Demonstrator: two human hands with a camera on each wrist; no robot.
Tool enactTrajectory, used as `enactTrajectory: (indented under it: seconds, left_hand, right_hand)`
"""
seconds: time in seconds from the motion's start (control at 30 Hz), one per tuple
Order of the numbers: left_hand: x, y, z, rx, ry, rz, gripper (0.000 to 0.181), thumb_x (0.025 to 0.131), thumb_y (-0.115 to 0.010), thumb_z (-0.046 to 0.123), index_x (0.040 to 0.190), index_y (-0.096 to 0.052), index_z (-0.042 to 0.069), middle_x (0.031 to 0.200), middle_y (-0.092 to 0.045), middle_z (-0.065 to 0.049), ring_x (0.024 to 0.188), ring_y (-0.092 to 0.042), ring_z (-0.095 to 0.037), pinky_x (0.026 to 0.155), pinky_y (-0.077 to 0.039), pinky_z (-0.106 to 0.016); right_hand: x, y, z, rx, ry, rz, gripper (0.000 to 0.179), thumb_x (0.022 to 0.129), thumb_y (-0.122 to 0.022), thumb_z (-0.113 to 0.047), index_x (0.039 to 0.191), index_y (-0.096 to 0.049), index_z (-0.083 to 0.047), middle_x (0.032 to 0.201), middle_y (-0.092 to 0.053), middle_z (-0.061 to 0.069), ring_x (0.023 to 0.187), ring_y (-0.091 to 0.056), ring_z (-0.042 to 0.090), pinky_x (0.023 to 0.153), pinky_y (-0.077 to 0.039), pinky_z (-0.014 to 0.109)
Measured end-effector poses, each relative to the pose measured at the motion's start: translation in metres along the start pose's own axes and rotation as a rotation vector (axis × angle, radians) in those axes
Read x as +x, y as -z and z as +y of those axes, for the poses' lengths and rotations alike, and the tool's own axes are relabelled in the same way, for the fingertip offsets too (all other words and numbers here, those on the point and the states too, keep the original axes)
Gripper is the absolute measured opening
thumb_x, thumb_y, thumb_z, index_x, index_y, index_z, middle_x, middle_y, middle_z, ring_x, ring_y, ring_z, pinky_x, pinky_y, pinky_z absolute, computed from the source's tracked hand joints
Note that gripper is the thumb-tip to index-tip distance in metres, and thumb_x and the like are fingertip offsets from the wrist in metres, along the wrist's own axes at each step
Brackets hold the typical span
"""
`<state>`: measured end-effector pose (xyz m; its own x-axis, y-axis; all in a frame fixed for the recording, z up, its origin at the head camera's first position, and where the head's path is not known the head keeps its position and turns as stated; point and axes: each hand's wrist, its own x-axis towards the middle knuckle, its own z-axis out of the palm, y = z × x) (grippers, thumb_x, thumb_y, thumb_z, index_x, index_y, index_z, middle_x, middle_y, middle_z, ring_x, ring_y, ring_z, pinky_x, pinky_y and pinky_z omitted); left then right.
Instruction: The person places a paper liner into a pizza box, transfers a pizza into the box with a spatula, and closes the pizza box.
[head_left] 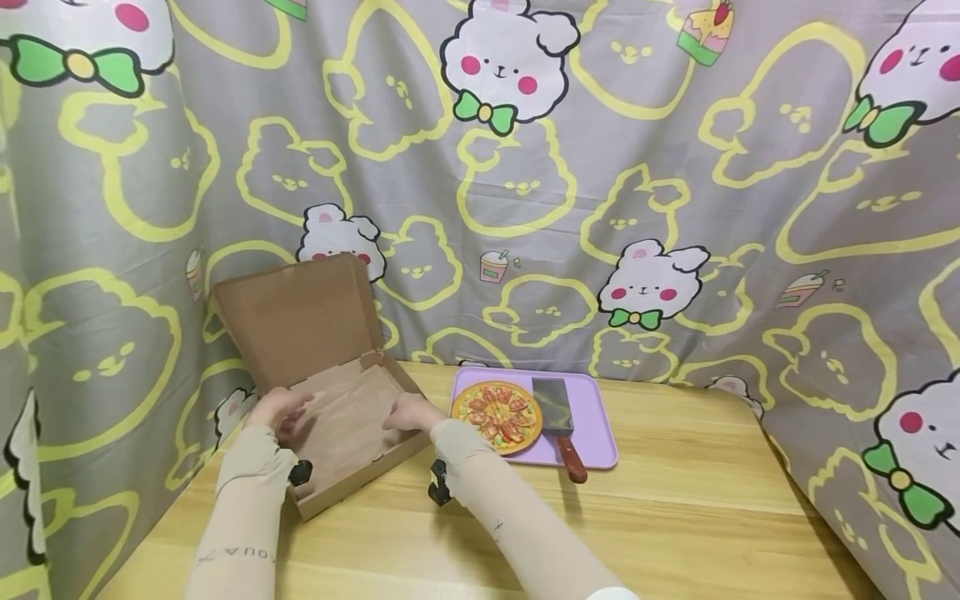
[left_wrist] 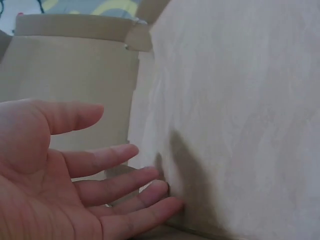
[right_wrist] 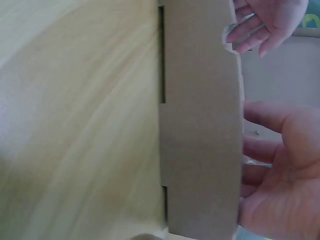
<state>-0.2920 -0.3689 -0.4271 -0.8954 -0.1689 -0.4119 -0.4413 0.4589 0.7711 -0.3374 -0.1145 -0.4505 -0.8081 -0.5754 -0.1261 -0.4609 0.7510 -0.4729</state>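
An open cardboard pizza box stands at the left of the table, its lid tilted up against the curtain. Brown paper lines the inside. At the box's left side is my left hand; in the left wrist view its fingers are spread and nearly straight, the lower tips close to the paper, holding nothing. My right hand reaches over the right side wall with its fingers down toward the paper. The box wall hides those fingertips in the right wrist view, so contact there is unclear.
Right of the box, a purple tray carries a round pizza and a wide metal spatula, whose wooden handle overhangs the front rim. A patterned curtain surrounds the back and sides of the wooden table.
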Motion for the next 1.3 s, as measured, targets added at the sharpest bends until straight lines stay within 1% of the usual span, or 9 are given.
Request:
enactTrajectory:
  seconds: [0.2,0.33,0.43,0.63,0.77,0.97,1.13,1.23,1.3]
  left_hand:
    - [-0.017,0.008,0.003,-0.089,-0.083,-0.005,0.057,0.102,-0.038,0.026,0.136,-0.026,-0.017,0.117,-0.045,-0.028,0.083,-0.057,-0.02,0.086,-0.054,-0.045]
    - [-0.031,0.011,0.008,-0.119,-0.14,-0.02,0.06,0.103,-0.035,0.027,0.143,-0.022,-0.016,0.135,-0.036,-0.039,0.115,-0.052,-0.043,0.1,-0.048,-0.056]
    - [-0.041,0.011,0.009,-0.109,-0.17,-0.049,0.061,0.104,-0.034,0.027,0.145,-0.02,-0.016,0.139,-0.037,-0.038,0.129,-0.042,-0.048,0.103,-0.044,-0.061]
    - [-0.052,0.0,0.003,-0.075,-0.182,-0.135,0.054,0.103,-0.04,0.027,0.137,-0.033,-0.015,0.114,-0.064,-0.016,0.099,-0.064,-0.021,0.094,-0.051,-0.057]
    - [-0.053,-0.014,-0.002,-0.043,-0.171,-0.2,0.053,0.103,-0.04,0.03,0.128,-0.045,-0.016,0.106,-0.068,-0.017,0.088,-0.067,-0.017,0.084,-0.057,-0.049]
    - [-0.05,-0.035,-0.005,-0.003,-0.069,-0.239,0.072,0.102,-0.029,0.054,0.124,-0.046,-0.013,0.102,-0.066,-0.018,0.088,-0.067,-0.026,0.079,-0.057,-0.049]
    - [-0.049,-0.042,-0.003,0.047,-0.034,-0.221,0.08,0.101,-0.025,0.058,0.127,-0.042,-0.015,0.109,-0.062,-0.028,0.096,-0.064,-0.037,0.08,-0.055,-0.055]
    - [-0.05,-0.042,-0.002,0.072,-0.022,-0.189,0.079,0.101,-0.024,0.057,0.128,-0.039,-0.016,0.103,-0.063,-0.024,0.098,-0.063,-0.038,0.081,-0.055,-0.056]
    - [-0.05,-0.041,-0.001,0.082,-0.015,-0.173,0.078,0.102,-0.023,0.056,0.129,-0.037,-0.016,0.1,-0.062,-0.022,0.099,-0.062,-0.04,0.082,-0.054,-0.057]
  right_hand:
    - [0.0,0.014,-0.001,0.098,0.076,0.022,0.02,0.09,-0.064,-0.02,0.095,-0.075,-0.004,0.087,-0.073,0.005,0.067,-0.057,0.011,0.06,-0.046,0.019]
    - [0.006,0.019,-0.003,0.156,0.117,0.071,0.024,0.09,-0.063,-0.02,0.103,-0.074,-0.003,0.1,-0.075,0.008,0.08,-0.064,0.013,0.071,-0.051,0.019]
    - [0.01,0.02,-0.006,0.184,0.133,0.097,0.03,0.092,-0.061,-0.025,0.111,-0.072,-0.004,0.112,-0.073,0.007,0.099,-0.067,0.015,0.085,-0.052,0.021]
    - [0.018,0.009,-0.011,0.438,0.113,0.006,0.038,0.099,-0.054,-0.029,0.123,-0.063,-0.001,0.121,-0.067,0.014,0.111,-0.064,0.026,0.093,-0.053,0.03]
    - [0.021,-0.001,-0.011,0.557,0.06,-0.052,0.046,0.102,-0.048,-0.035,0.129,-0.058,0.0,0.119,-0.065,0.021,0.097,-0.064,0.026,0.082,-0.054,0.032]
    - [0.018,-0.005,-0.006,0.576,-0.032,-0.095,0.058,0.102,-0.041,-0.046,0.141,-0.048,-0.005,0.108,-0.065,0.022,0.08,-0.057,0.021,0.07,-0.05,0.033]
    - [0.017,-0.004,-0.001,0.488,-0.055,-0.026,0.052,0.102,-0.041,-0.042,0.135,-0.054,-0.003,0.081,-0.058,0.007,0.066,-0.049,0.014,0.061,-0.045,0.026]
    - [0.017,-0.004,0.002,0.431,-0.07,0.015,0.053,0.103,-0.04,-0.042,0.133,-0.055,-0.001,0.085,-0.061,0.007,0.068,-0.049,0.014,0.059,-0.045,0.026]
    - [0.016,-0.004,0.003,0.417,-0.069,0.029,0.055,0.103,-0.039,-0.042,0.134,-0.053,0.001,0.1,-0.066,0.01,0.079,-0.057,0.016,0.066,-0.051,0.029]
